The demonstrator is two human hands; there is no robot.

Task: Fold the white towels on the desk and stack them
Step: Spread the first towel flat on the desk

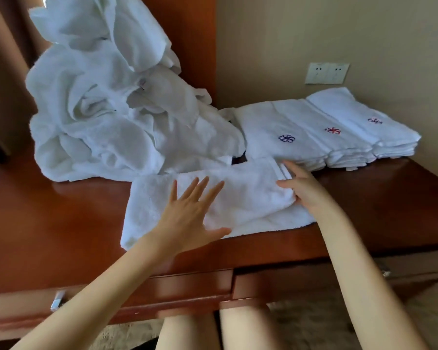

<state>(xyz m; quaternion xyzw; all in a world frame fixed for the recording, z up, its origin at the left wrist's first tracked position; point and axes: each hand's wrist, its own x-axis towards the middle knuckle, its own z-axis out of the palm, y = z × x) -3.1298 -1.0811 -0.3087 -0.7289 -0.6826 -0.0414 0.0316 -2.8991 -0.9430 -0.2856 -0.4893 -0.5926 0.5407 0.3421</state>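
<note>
1. The left hand (187, 210) lies flat, fingers spread, on a half-folded towel (238, 195) at the front of the worktop (61, 223).
2. The right hand (304, 190) touches this towel's right edge; I cannot tell if it pinches.
3. Folded towels (314, 127) lie behind it, and a crumpled pile (99, 109) lies to the left.

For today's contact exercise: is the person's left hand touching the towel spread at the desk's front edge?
Touching. The head view shows the left hand lying flat, fingers spread, on the towel, with no gap under the palm.
</note>
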